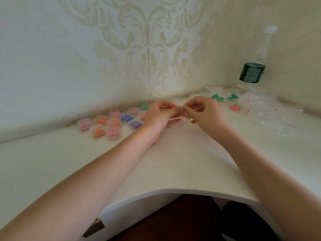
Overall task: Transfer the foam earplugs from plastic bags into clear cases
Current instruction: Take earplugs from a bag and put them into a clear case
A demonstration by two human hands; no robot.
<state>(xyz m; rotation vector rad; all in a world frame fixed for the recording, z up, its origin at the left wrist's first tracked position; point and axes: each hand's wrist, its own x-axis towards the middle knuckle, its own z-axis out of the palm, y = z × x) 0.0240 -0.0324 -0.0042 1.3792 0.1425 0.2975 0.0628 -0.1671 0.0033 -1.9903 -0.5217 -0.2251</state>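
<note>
My left hand (159,113) and my right hand (205,112) meet above the middle of the white desk (173,162). Both pinch a small clear plastic bag (180,110) between fingertips; its contents are blurred. To the left lie several clear cases (104,125) holding pink, orange, blue, purple and green earplugs. To the right, green earplugs (217,97) and pink earplugs (234,107) lie in bags among empty clear bags (278,117) with red strips.
A clear water bottle (251,66) with a dark green label stands in the right corner against the patterned wall. The desk's curved front edge (165,192) lies close to me, with a dark floor below.
</note>
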